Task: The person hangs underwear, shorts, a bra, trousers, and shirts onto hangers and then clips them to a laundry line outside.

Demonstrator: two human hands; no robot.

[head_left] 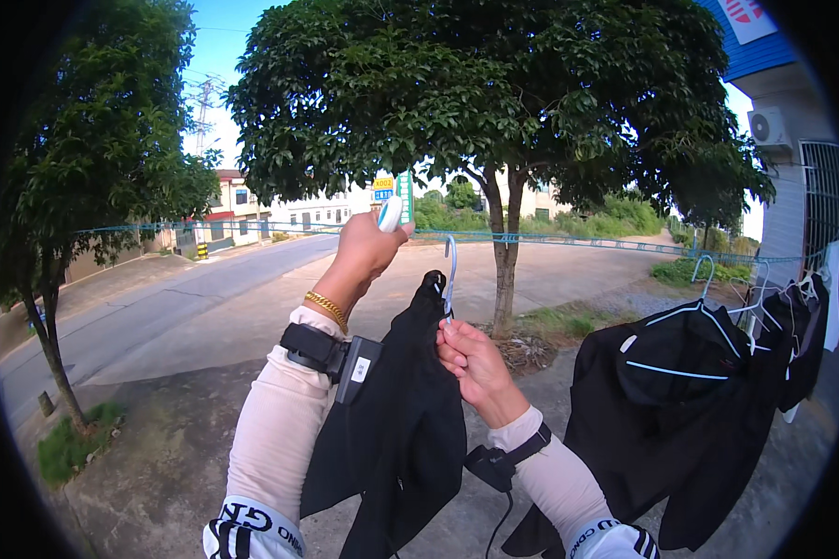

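My right hand (477,363) pinches a pale wire hanger (452,279) just below its hook. A black garment (396,419) hangs from that hanger and drapes down between my forearms. The hook's tip is close to the green-blue clothesline (569,242); I cannot tell whether they touch. Raised higher, at the line's level, my left hand (365,250) is closed around a small white rounded object with a teal edge (391,214). Most of that object is hidden by the hand, so its kind does not show.
On the line to the right hang a black jacket (662,401) on a pale blue hanger (708,317) and several more hangers and dark clothes. A tree trunk (506,270) stands behind the line, another tree (56,345) at the left. A road (158,321) runs beyond.
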